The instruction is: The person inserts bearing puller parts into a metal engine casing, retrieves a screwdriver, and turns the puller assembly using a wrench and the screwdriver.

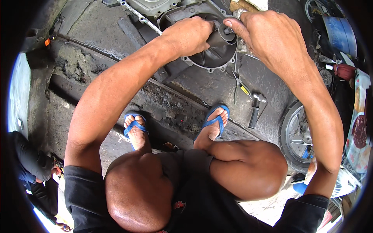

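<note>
bending over a stained grey floor [268, 77], a person in a black short-sleeved shirt [87, 192] is working with both bare hands above a round, dark grey metal casing [213, 61] with a rim of pale bolt lugs. the left hand [190, 35] is closing its curled fingers around a dark grey metal cylinder [216, 39], which is sitting between the two hands, over the casing, its open end facing the right hand [274, 35]. whether the cylinder is touching the casing is staying out of sight. the right hand is laying its thumb at that open end, just beside a short grey metal rod [228, 30] that is showing inside; its other fingers are hiding behind the hand, so one cannot tell what, if anything, they are gripping. a silvery block-like piece [243, 47] is partly showing beneath the right hand.

nearer the person, a pair of pliers with black-and-yellow handles [244, 88] is lying on the floor, and a claw-headed hammer with a dark handle [254, 114] is resting near it. a flat, dark grey metal bar [131, 33] is lying left of the casing. blue thong sandals [220, 125] are covering the person's feet. a black-tyred spoked wheel [298, 136] is standing at right, while another person in dark clothes [35, 159] is appearing at the far left edge.
</note>
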The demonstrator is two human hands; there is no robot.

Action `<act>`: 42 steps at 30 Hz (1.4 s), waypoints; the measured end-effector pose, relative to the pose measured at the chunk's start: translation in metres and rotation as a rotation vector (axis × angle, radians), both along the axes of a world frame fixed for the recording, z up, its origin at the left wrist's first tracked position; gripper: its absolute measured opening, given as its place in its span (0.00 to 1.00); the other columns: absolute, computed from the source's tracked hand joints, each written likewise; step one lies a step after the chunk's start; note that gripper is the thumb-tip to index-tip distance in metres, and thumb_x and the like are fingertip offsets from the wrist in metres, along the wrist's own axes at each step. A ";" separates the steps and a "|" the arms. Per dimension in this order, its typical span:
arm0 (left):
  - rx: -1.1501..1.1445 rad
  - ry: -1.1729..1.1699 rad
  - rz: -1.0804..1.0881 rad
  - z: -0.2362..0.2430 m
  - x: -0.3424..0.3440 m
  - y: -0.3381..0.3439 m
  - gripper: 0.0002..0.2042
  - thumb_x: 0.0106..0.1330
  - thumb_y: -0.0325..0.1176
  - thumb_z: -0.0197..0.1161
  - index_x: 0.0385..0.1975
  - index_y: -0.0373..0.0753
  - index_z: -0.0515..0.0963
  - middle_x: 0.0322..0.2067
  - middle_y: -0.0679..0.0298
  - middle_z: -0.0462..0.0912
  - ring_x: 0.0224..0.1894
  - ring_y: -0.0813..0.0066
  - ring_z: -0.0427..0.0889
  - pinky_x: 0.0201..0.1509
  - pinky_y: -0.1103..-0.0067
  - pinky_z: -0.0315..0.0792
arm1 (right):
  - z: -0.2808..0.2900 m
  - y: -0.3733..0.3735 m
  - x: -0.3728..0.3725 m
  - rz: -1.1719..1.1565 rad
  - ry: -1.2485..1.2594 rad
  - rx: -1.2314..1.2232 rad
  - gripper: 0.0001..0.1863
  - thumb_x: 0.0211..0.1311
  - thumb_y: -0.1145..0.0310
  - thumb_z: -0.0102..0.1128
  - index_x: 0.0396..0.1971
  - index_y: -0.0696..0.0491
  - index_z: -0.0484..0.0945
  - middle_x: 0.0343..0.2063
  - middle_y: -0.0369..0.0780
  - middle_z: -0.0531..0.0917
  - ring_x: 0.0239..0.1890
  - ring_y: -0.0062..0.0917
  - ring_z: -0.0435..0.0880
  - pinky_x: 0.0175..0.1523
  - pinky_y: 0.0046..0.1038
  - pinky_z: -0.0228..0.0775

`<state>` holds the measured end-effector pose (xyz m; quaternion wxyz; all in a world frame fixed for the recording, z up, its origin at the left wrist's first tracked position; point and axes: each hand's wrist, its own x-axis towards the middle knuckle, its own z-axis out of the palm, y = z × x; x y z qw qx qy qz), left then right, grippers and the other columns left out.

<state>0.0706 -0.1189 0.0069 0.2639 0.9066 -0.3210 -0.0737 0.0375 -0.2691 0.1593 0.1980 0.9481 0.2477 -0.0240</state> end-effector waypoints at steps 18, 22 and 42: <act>-0.041 0.009 0.027 -0.007 0.000 -0.002 0.18 0.56 0.31 0.71 0.45 0.30 0.79 0.34 0.43 0.85 0.42 0.45 0.86 0.48 0.60 0.79 | -0.005 -0.017 0.001 0.112 -0.002 0.139 0.16 0.67 0.59 0.61 0.28 0.59 0.81 0.25 0.51 0.83 0.32 0.46 0.86 0.38 0.43 0.78; -0.053 0.016 0.037 -0.006 -0.001 -0.005 0.18 0.55 0.30 0.70 0.46 0.31 0.79 0.34 0.43 0.85 0.41 0.45 0.85 0.48 0.60 0.79 | -0.001 -0.015 -0.002 -0.031 0.017 0.067 0.18 0.68 0.58 0.60 0.27 0.59 0.82 0.24 0.50 0.83 0.31 0.45 0.86 0.37 0.42 0.78; -0.015 0.137 -0.007 0.015 -0.001 -0.001 0.11 0.57 0.32 0.68 0.37 0.32 0.82 0.38 0.47 0.87 0.45 0.51 0.87 0.49 0.63 0.81 | -0.002 -0.016 0.000 0.150 -0.028 0.250 0.18 0.66 0.58 0.63 0.27 0.60 0.80 0.27 0.48 0.82 0.37 0.43 0.85 0.41 0.41 0.77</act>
